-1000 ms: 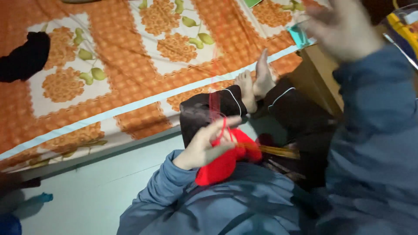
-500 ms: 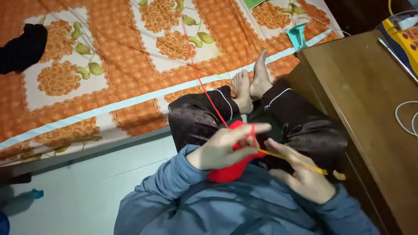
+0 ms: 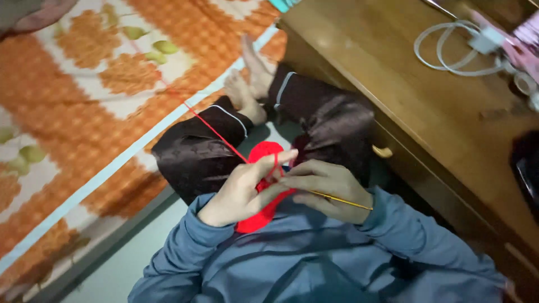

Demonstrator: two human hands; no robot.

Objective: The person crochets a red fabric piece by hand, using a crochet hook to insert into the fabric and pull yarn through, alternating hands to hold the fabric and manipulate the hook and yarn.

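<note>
Head view: left hand (image 3: 242,188) pinches the soft red crocheted piece (image 3: 263,191), yarn strand (image 3: 208,123) looped over its forefinger; right hand (image 3: 325,185), touching it, grips a thin golden hook (image 3: 342,201). Beyond them, glossy dark trousers (image 3: 196,151); rightward, a wooden desk (image 3: 393,84).

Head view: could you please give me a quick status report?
Left hand holds red crochet piece, yarn strand over finger. Right hand grips crochet hook. Nothing in the way.

Left hand (image 3: 241,188) grips red crochet piece (image 3: 264,193); right hand (image 3: 328,185) holds hook (image 3: 342,200).
</note>
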